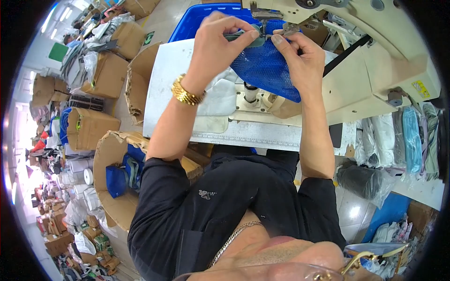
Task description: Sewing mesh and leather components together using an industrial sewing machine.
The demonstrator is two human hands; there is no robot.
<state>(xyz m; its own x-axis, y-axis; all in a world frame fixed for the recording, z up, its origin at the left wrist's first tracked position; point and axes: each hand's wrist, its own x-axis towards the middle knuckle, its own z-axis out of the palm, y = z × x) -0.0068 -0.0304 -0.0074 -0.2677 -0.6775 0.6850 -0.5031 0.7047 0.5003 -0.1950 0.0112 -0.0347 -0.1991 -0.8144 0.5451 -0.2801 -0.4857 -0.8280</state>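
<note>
I see 1 blue mesh piece in the upper middle of the frame, spread below the presser foot, its lower corner beside the right wrist. A grey-green piece lies at its upper left edge. The left hand is nearly closed, pinching that piece between thumb and fingers; a gold watch circles its wrist. The right hand is curled with thumb and fingers close together at the mesh's upper edge; I can't tell how firmly it grips. The cream sewing machine fills the upper right. White pieces lie on the white table, a blue crate stands beyond it, and wrapped bundles sit at the right.
</note>
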